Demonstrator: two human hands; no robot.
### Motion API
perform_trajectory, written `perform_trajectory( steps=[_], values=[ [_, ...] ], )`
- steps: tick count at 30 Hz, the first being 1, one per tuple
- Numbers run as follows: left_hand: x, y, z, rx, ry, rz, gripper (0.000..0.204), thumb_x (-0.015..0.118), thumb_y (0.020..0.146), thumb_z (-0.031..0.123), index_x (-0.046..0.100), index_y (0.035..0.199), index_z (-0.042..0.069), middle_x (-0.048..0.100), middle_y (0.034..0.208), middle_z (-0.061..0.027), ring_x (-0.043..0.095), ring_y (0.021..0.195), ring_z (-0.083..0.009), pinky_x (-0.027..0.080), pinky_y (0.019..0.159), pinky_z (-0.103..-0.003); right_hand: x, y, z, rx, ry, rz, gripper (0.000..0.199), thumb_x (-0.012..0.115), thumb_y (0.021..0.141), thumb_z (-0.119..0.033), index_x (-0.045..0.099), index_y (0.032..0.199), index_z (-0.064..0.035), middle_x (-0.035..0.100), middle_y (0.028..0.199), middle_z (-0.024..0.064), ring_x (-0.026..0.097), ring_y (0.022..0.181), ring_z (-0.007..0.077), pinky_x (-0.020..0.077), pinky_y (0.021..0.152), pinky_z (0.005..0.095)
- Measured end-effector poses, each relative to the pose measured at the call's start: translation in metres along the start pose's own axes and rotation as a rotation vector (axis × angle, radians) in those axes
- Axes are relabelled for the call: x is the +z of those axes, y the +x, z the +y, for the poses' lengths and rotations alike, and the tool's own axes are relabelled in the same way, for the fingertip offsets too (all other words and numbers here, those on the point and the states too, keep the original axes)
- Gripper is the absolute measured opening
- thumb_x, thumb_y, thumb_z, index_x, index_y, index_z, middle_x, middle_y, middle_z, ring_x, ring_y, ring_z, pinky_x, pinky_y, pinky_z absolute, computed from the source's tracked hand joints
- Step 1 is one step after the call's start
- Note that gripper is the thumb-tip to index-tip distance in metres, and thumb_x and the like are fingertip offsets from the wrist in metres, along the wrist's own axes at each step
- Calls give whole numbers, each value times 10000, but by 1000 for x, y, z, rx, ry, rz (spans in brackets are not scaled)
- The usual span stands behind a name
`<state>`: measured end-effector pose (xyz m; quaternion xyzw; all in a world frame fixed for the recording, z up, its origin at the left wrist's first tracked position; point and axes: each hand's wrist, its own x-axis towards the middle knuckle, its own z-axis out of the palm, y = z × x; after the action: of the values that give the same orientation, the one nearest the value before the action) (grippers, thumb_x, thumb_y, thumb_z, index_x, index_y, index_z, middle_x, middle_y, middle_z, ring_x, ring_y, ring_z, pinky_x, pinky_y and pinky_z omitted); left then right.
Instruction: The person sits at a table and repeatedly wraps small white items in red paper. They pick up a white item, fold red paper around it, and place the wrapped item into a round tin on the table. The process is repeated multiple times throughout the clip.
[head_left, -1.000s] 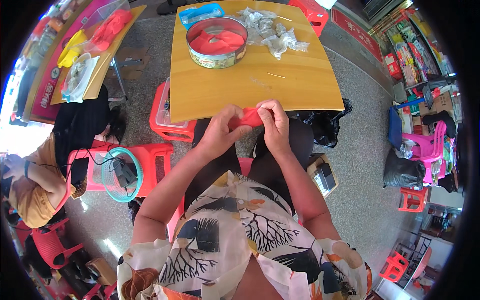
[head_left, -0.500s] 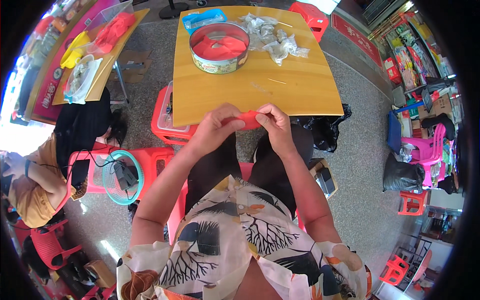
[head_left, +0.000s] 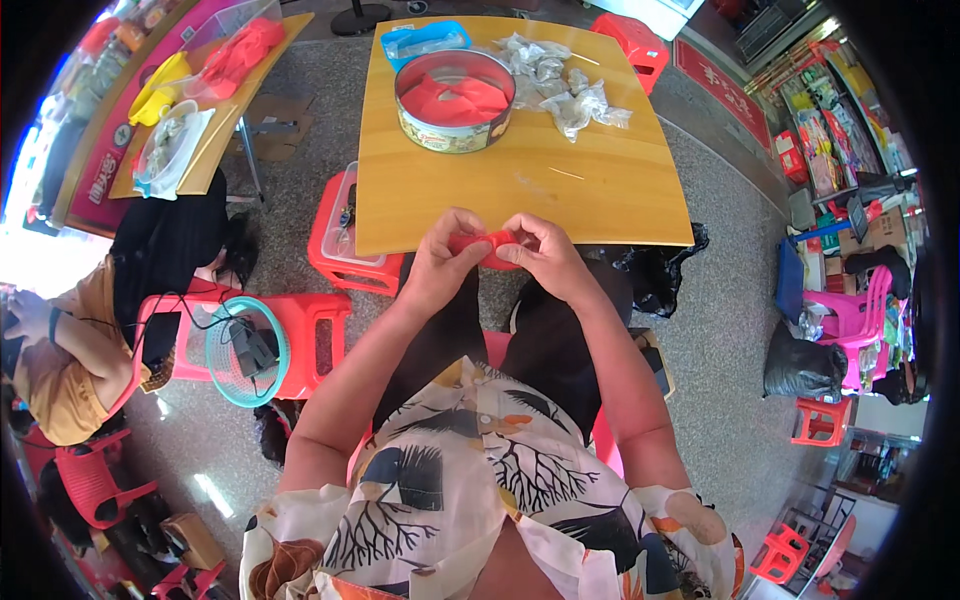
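A small, soft red piece [head_left: 494,242], like cloth or thin foam, is stretched between my two hands just off the near edge of the wooden table [head_left: 520,212]. My left hand [head_left: 445,262] pinches its left end between thumb and fingers. The other end is gripped by my right hand [head_left: 548,258] in the same way. My fingers cover part of the piece, so its full shape is hidden. Beyond my hands, a round tin [head_left: 455,138] on the table holds several similar red pieces [head_left: 452,98].
Behind the tin is a blue plastic tray [head_left: 425,40]. Crumpled clear plastic bags [head_left: 585,108] and thin sticks lie to its right. A red stool [head_left: 330,240] carrying a clear box stands by the table's left edge. At left, another person [head_left: 80,350] sits near a turquoise basket [head_left: 247,350].
My right hand has turned and come closer to my left, and the red piece is now bunched lower between them. The whole view has shifted slightly.
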<state>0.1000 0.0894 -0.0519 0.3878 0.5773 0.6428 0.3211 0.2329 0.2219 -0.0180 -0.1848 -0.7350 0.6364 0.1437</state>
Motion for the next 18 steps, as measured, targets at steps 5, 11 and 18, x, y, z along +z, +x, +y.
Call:
perform_trajectory(
  steps=[5, 11, 18],
  values=[
    [-9, 6, 3, -72, -255, 27, 128, 584, 951, 98, 564, 1074, 66, 584, 1002, 1, 526, 930, -54, 432, 836, -229, -1, 21, -6, -210, -292, -12, 111, 662, 881, -91, 587, 869, -10, 605, 794, 22, 545, 725, 100, 460, 669, 286],
    [-60, 17, 25, -83, -376, 298, 263, 527, 996, 198, 516, 1232, 81, 572, 1129, -11, 556, 944, -83, 426, 883, -258, -3, 51, 10, 62, 645, 22, 96, 609, 915, -114, 594, 879, -27, 546, 761, 10, 506, 672, 82, 404, 604, 260],
    [-108, -5, -7, -43, -212, 349, 285, 552, 974, 165, 506, 1236, 62, 574, 1109, -19, 567, 906, -82, 454, 822, -238, 12, 58, 0, 23, 133, 23, 163, 594, 910, -159, 585, 850, -8, 553, 681, 73, 549, 630, 146, 423, 579, 329]
  ],
)
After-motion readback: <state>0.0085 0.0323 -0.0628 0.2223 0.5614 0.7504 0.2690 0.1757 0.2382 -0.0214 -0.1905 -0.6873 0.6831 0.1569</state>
